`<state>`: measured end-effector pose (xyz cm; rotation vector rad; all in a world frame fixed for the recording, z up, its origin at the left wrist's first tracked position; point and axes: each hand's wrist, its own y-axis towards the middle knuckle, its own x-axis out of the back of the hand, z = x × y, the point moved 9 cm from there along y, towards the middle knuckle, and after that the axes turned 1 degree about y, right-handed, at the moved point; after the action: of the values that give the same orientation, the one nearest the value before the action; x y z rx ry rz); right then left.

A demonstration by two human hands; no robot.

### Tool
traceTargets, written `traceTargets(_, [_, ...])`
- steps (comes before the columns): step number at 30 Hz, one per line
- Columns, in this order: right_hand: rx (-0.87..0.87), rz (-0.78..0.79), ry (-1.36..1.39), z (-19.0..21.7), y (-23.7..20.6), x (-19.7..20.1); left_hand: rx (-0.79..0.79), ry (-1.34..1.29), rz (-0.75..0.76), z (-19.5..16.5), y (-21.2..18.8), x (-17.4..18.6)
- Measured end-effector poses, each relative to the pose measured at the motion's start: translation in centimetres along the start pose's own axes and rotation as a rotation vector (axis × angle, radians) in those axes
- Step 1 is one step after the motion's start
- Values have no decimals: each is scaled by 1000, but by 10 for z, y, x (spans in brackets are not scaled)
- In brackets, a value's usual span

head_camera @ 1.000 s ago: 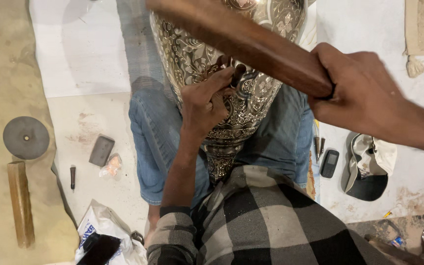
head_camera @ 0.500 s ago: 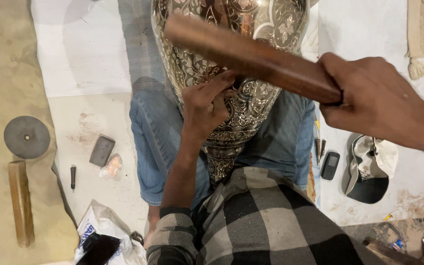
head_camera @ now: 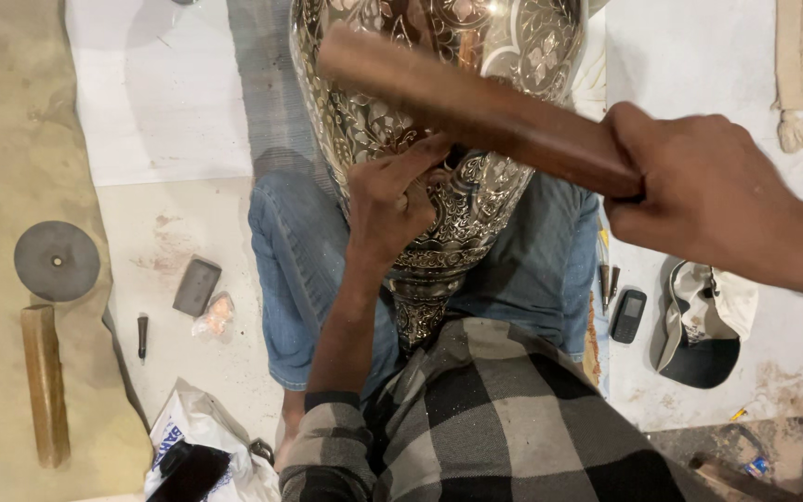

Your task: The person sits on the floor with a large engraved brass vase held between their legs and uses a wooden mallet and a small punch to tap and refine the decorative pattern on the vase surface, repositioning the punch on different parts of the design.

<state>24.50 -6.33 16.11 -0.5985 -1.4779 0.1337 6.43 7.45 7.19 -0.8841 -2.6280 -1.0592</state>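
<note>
The large vase at the top centre is glossy metal, silvery with coppery patches, its whole surface chased in fine floral relief. The bat across it, gripped in the right hand, is smooth, dark brown wood with a dull sheen. Faded blue denim covers the legs; the checked shirt is soft woven cloth. At the left, a matt grey disc and a rough wooden block lie on dusty tan sheeting.

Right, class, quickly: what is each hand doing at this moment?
Left hand: fingers pinched together against the engraved silver-coloured metal vase; what they grip cannot be told.
Right hand: closed around the long brown wooden block.
</note>
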Motion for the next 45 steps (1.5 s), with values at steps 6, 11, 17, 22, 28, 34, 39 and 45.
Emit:
traceTargets(6, [52, -266, 467, 4, 0, 40, 85, -106, -134, -4, 3, 10])
traceTargets(11, [130, -192, 90, 18, 4, 48, 97, -108, -124, -13, 8, 12])
traceTargets(17, [140, -198, 90, 27, 12, 51, 123, -105, -93, -11, 7, 10])
traceTargets(22, [192, -211, 341, 31, 17, 52, 121, -109, -62, -3, 5, 3])
traceTargets(28, [46, -81, 298, 17, 14, 27, 43, -47, -90, -4, 6, 7])
traceTargets(34, [112, -356, 591, 4, 9, 22, 55, -141, -29, 2, 15, 8])
traceTargets(39, [291, -516, 882, 12, -6, 38, 41, -143, -3, -2, 17, 9])
traceTargets(45, [37, -36, -185, 15, 9, 31, 87, -157, -8, 8, 12, 7])
